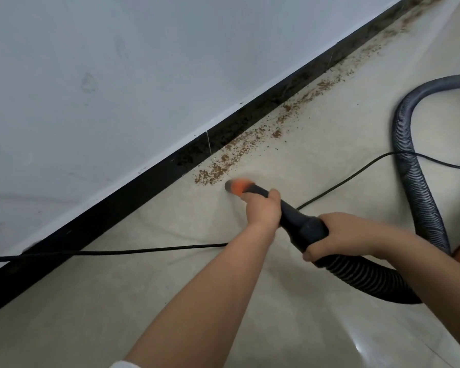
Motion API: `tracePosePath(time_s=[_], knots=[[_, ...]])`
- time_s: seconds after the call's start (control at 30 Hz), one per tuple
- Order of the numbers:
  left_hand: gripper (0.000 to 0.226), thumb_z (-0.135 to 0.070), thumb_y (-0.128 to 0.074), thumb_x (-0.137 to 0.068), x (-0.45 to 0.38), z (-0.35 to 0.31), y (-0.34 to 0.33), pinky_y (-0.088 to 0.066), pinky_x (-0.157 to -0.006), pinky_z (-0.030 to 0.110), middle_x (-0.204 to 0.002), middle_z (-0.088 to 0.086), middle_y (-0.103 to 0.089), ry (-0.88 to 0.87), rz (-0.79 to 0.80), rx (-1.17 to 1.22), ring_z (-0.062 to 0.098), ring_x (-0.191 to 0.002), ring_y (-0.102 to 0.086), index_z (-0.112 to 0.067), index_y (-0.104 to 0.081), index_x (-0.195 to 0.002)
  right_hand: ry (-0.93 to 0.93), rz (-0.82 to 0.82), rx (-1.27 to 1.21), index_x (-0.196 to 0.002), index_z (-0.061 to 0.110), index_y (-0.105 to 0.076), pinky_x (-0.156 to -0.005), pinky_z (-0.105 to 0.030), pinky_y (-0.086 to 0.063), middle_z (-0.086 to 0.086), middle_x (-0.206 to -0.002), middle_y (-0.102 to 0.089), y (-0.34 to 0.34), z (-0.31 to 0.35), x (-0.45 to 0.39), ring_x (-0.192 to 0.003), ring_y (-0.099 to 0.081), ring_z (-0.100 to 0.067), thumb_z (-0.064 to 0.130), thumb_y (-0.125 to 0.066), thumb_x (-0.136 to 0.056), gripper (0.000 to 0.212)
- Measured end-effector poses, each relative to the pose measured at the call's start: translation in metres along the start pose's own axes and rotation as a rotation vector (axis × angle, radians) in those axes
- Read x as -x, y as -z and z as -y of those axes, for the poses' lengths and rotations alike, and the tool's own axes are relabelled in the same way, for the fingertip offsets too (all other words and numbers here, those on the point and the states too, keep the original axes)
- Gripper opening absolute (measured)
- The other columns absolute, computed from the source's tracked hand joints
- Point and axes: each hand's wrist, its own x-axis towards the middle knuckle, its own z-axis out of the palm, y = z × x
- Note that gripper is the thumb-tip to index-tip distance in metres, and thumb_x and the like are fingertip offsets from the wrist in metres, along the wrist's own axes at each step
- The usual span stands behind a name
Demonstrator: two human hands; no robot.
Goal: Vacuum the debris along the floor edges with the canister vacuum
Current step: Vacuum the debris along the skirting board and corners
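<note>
Both grips closed: our left hand (263, 208) holds the nozzle (235, 187), our right hand (337, 235) the hose (356, 272). We should sweep slowly along the baseboard (144, 187) through the crumbs (218, 168).

Black skirting board (133, 189) runs diagonally under a white wall (117, 62). Brown crumbly debris (239, 147) lies along its foot on beige floor tile (170, 274). Blurred orange-tipped black nozzle (237, 187) sits near the board; left hand (263, 208) grips it, right hand (337, 235) grips the ribbed grey hose (414, 181). Thin black cord (117, 252) crosses the board.
</note>
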Motion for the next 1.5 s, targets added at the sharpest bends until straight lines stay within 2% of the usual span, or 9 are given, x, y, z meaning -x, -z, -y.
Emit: tracePosePath(time_s=[0.1,0.23,0.37,0.67,0.77,0.97,1.1,1.2,1.5], knots=[[0.064,-0.028,-0.045,-0.094,-0.006,-0.005,0.005,-0.048,-0.094,0.046,-0.112,0.013,-0.053,-0.008,-0.024,-0.012,0.033,-0.107,-0.055,-0.006,-0.013,-0.145,0.019,0.011,-0.045,-0.091,0.008,-0.069,-0.077,-0.031,-0.055,-0.002,-0.077,-0.072,-0.001,0.004,-0.009,-0.073,-0.069,-0.016,0.023,-0.077,-0.068,0.029],[0.063,-0.025,-0.043,-0.096,-0.013,-0.008,0.022,-0.051,-0.091,0.047,-0.105,0.010,-0.050,-0.037,-0.099,-0.024,0.032,-0.099,-0.055,-0.004,-0.010,-0.146,0.070,0.015,-0.013,-0.080,0.013,-0.069,-0.079,-0.035,-0.055,-0.002,-0.077,-0.071,-0.007,0.016,-0.024,-0.077,-0.069,-0.019,0.028,-0.077,-0.065,0.023],[0.063,-0.024,-0.042,-0.096,-0.020,-0.006,0.043,-0.049,-0.092,0.048,-0.113,0.013,-0.050,-0.057,-0.147,-0.049,0.035,-0.109,-0.054,-0.005,-0.009,-0.147,0.112,0.020,0.016,-0.065,0.022,-0.062,-0.066,-0.025,-0.050,0.007,-0.066,-0.066,-0.020,0.031,-0.034,-0.068,-0.064,-0.010,0.029,-0.076,-0.067,0.016],[0.057,-0.023,-0.044,-0.097,-0.041,-0.008,0.073,-0.049,-0.087,0.041,-0.116,0.013,-0.049,-0.091,-0.170,-0.024,0.030,-0.103,-0.053,-0.007,-0.016,-0.145,0.162,-0.021,0.028,-0.063,0.024,-0.057,-0.051,-0.016,-0.043,0.013,-0.058,-0.059,-0.039,0.053,-0.054,-0.055,-0.056,0.000,0.030,-0.074,-0.068,0.019],[0.058,-0.022,-0.043,-0.097,-0.039,-0.010,0.072,-0.048,-0.080,0.038,-0.124,0.016,-0.048,-0.100,-0.154,-0.023,0.031,-0.105,-0.052,-0.006,-0.015,-0.145,0.151,-0.032,0.005,-0.067,0.023,-0.057,-0.052,-0.016,-0.043,0.013,-0.060,-0.060,-0.040,0.052,-0.054,-0.056,-0.056,-0.001,0.030,-0.074,-0.069,0.018],[0.063,-0.024,-0.043,-0.097,-0.027,-0.001,0.051,-0.046,-0.097,0.046,-0.129,0.015,-0.048,-0.112,-0.110,-0.090,0.034,-0.115,-0.051,-0.006,-0.008,-0.147,0.105,-0.055,0.028,-0.072,0.022,-0.056,-0.056,-0.017,-0.046,0.009,-0.067,-0.062,-0.036,0.033,-0.035,-0.062,-0.059,-0.005,0.029,-0.075,-0.069,0.021],[0.067,-0.026,-0.043,-0.096,-0.016,0.008,0.023,-0.045,-0.099,0.046,-0.132,0.018,-0.047,-0.112,-0.058,-0.118,0.035,-0.117,-0.051,-0.006,-0.005,-0.147,0.032,-0.057,0.023,-0.081,0.020,-0.057,-0.053,-0.012,-0.046,0.009,-0.072,-0.066,-0.027,0.009,-0.015,-0.062,-0.062,-0.001,0.030,-0.076,-0.068,0.026],[0.070,-0.027,-0.042,-0.097,-0.014,0.008,0.007,-0.046,-0.098,0.045,-0.131,0.017,-0.048,-0.095,-0.012,-0.119,0.035,-0.115,-0.051,-0.006,0.001,-0.148,-0.019,-0.081,0.075,-0.085,0.019,-0.058,-0.060,-0.018,-0.047,0.007,-0.080,-0.066,-0.018,-0.002,-0.010,-0.071,-0.061,-0.003,0.035,-0.077,-0.067,0.030],[0.065,-0.027,-0.042,-0.097,-0.039,-0.013,0.017,-0.046,-0.096,0.048,-0.134,0.016,-0.045,-0.093,-0.068,-0.144,0.036,-0.117,-0.050,-0.006,-0.008,-0.147,0.060,-0.074,-0.008,-0.073,0.021,-0.060,-0.056,-0.017,-0.044,0.008,-0.071,-0.064,-0.013,0.013,-0.038,-0.066,-0.060,-0.003,0.032,-0.075,-0.067,0.020]])
